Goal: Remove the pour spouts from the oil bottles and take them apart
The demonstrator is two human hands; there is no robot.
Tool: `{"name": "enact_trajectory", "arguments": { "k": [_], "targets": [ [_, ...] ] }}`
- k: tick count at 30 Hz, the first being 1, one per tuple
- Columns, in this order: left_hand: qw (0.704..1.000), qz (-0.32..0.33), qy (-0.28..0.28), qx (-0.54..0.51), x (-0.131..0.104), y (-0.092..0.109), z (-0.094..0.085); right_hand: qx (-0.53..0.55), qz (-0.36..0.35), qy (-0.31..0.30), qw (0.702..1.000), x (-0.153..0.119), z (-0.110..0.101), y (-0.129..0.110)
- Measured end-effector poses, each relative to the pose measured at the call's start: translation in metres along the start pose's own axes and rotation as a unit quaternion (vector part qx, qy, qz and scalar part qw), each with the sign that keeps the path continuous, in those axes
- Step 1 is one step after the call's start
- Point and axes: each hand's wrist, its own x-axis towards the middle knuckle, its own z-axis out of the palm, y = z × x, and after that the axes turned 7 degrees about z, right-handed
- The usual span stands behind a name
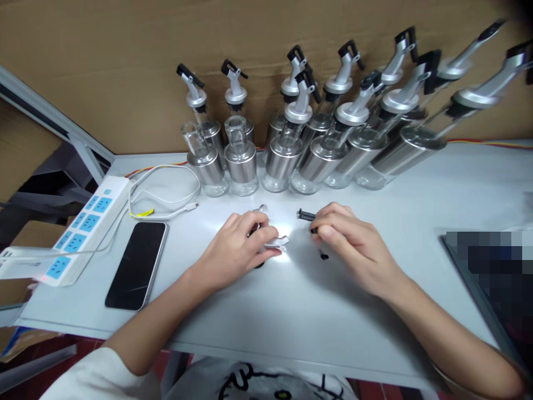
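My left hand (233, 250) is closed around a silver pourer spout (278, 243), whose curved tip sticks out past the fingers toward the right. A clear or silver ring-like part (262, 209) shows just behind those fingers; how it joins the spout is hidden. Opposite it, my right hand (352, 247) pinches a small black plastic part (314, 229), mostly covered by the thumb and fingers. A longer black piece (307, 215) juts out beside its knuckles, and another small black-tipped piece (323, 255) shows below the thumb.
Behind my hands stand several glass bottles (283, 161) with steel bands, many topped by silver pourers; two bottles (240, 161) at front left have bare necks. Left are a phone (136, 265), a power strip (85, 228) and a white cable (175, 212). A dark-edged object (466, 289), partly blurred out, lies right.
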Motion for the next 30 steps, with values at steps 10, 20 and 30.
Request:
{"name": "enact_trajectory", "arguments": {
  "k": [10,20,30],
  "targets": [
    [1.000,0.004,-0.025,-0.005,-0.001,0.000,0.000,0.046,0.122,-0.026,0.991,0.006,-0.015,0.011],
    [1.000,0.006,0.001,0.000,0.000,0.001,-0.003,-0.016,0.090,-0.173,0.981,0.004,-0.025,0.021],
    [1.000,0.010,-0.002,-0.004,-0.001,-0.001,0.000,-0.020,0.098,-0.218,0.971,0.001,-0.036,0.039]
  ]
}}
